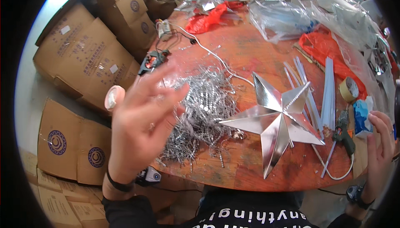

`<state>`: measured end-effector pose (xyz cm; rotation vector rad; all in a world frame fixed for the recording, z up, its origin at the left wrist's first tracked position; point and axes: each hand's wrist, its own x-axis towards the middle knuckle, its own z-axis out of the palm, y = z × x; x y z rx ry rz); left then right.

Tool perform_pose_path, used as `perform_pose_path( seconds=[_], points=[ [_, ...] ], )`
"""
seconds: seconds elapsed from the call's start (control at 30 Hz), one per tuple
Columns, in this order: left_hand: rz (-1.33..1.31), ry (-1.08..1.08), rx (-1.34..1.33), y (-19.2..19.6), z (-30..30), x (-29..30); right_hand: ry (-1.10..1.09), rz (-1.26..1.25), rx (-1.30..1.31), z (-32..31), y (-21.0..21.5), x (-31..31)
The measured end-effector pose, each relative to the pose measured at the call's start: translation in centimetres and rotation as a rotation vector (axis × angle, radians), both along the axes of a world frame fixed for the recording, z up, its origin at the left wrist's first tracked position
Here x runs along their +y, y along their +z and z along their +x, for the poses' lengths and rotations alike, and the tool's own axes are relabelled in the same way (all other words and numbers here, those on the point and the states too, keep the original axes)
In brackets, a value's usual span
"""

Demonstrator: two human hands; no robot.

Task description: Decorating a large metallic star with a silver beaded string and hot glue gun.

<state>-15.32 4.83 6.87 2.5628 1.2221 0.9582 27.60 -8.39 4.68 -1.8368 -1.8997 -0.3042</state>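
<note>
One big silver star (pixel 278 122) on the table (pixel 250 53), and everything counts off from it. Two glue guns: a green one (pixel 345 135) just right of the star, a black-and-orange one (pixel 152 60) far to its left at the table's edge. One roll of tape (pixel 349 89) up to the star's right. One heap of silver wire pieces (pixel 204 111) touching its left points, too many to count. Two hands: the left hand (pixel 139 124) left of the star, the right hand (pixel 381 140) right of it.
</note>
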Motion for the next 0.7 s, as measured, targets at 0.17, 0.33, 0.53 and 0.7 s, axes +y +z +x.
perform_pose_path(
  seconds=[0.17, 0.33, 0.53, 0.7],
  points=[
    [-0.158, -0.070, -0.387, 5.8, 0.7, 3.1, 0.364, 0.068, 0.197, -4.6, 3.4, 3.2],
    [-0.526, -0.045, -0.429, 8.5, 1.5, 3.2, 0.609, 0.033, 0.415, -8.2, 5.5, 5.5],
    [-0.683, -0.253, -0.400, 5.6, 3.9, 2.8, 0.787, -0.103, 1.005, -13.2, 4.2, 10.1],
    [-0.875, -0.308, -0.442, 2.5, 6.8, 1.5, 0.820, -0.289, 1.281, -15.4, 2.2, 11.5]
  ],
)
